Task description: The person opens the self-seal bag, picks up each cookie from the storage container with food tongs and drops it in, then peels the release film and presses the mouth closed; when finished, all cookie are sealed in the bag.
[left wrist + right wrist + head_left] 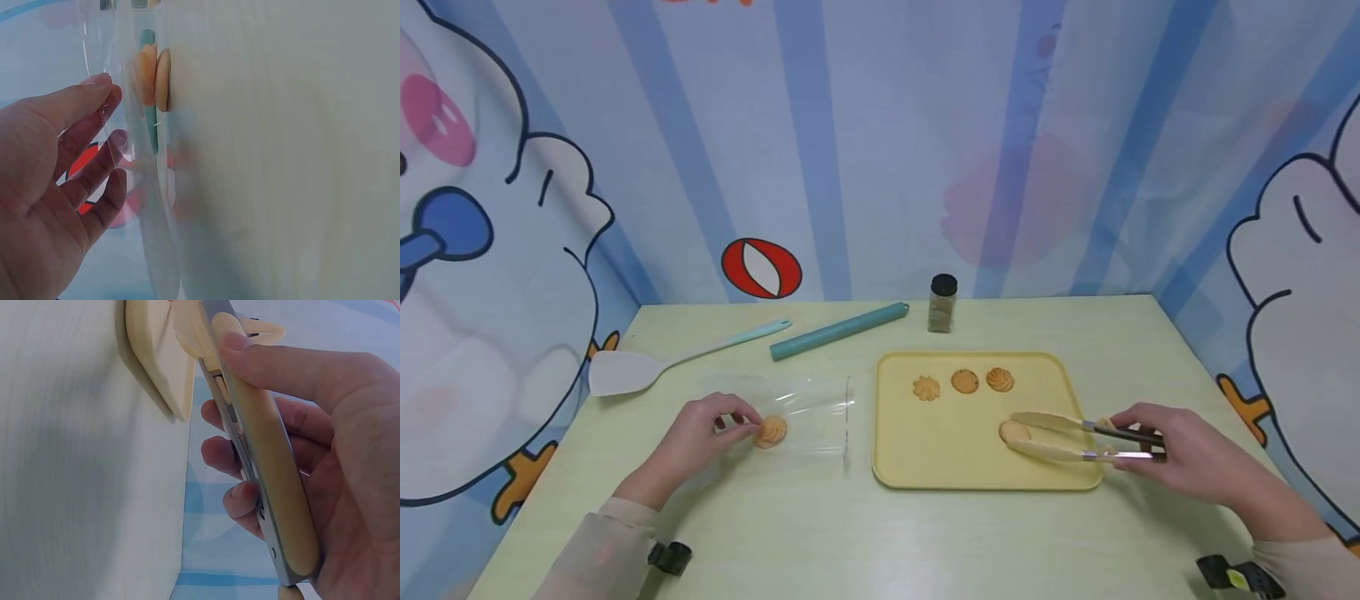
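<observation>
Left hand (pixel 703 435) pinches the clear plastic bag (pixel 820 421); right hand (pixel 1191 454) has fingers curled round cream-and-silver tongs (pixel 1052 452). Looks like pickup time: round tan cookie (pixel 1013 432) on the yellow rectangular tray (pixel 940 450), between the tips, probably wants a gentle squeeze.

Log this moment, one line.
left hand: pinches clear plastic bag; right hand: holds cream-tipped metal tongs around round golden cookie; yellow rectangular tray: three other cookies

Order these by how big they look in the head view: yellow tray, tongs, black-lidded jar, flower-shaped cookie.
1. Yellow tray
2. Tongs, partly covered by the right hand
3. Black-lidded jar
4. Flower-shaped cookie
</observation>
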The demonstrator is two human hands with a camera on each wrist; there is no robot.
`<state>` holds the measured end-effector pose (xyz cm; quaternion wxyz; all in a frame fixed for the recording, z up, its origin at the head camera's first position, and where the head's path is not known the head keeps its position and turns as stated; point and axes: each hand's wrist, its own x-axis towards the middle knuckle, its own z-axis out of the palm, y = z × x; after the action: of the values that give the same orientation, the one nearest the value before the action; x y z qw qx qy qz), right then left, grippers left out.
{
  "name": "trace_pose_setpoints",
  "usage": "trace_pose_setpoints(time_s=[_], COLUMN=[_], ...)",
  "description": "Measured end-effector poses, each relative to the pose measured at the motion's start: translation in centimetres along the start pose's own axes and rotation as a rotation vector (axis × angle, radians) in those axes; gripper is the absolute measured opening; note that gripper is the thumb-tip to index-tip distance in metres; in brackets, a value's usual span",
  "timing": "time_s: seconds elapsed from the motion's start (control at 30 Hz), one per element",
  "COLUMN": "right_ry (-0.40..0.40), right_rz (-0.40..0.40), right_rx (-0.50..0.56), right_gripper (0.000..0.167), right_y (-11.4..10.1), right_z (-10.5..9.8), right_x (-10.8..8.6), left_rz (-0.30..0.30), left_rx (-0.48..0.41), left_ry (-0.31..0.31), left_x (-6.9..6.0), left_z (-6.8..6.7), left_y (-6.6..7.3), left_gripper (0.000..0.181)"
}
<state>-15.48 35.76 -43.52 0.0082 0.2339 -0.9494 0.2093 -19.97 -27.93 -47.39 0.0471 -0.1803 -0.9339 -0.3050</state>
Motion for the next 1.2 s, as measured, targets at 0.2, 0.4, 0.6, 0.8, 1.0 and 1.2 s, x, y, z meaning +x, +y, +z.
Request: trace_pose_setpoints(time_s=[0.2,0.4,0.6,0.8,1.0,1.2], right_ry=[0.014,0.039,0.038,0.042,0.062,0.083], right_rz=[-0.018,-0.018,-0.034,-0.072,-0.126,-0.214], right_rx=[-0.001,-0.025,-0.034,-0.001,0.009,0.030], right_gripper=[0.042,0.041,0.042,0.041,0.040,0.040], right_y=[0.0,-0.7,-1.5,-2.4,-3.7,-5.3], right_z=[0.3,0.7,0.8,1.3,1.4,1.7], right_x=[0.3,0.9,1.8,3.0,4.5,6.5], left_rz=[-0.001,0.018,0.042,0.038,0.040,0.036], left_rx=[-0.007,0.001,0.004,-0.003,0.006,0.009], left_ry=[-0.001,0.009,0.020,0.016,0.019,0.029], left_x=[-0.1,0.1,0.2,0.2,0.2,0.2], left_z=[0.0,-0.2,-0.4,-0.2,-0.4,-0.5], left_y=[0.0,0.2,0.2,0.2,0.2,0.2], left_gripper=[0.015,0.015,0.013,0.013,0.012,0.011])
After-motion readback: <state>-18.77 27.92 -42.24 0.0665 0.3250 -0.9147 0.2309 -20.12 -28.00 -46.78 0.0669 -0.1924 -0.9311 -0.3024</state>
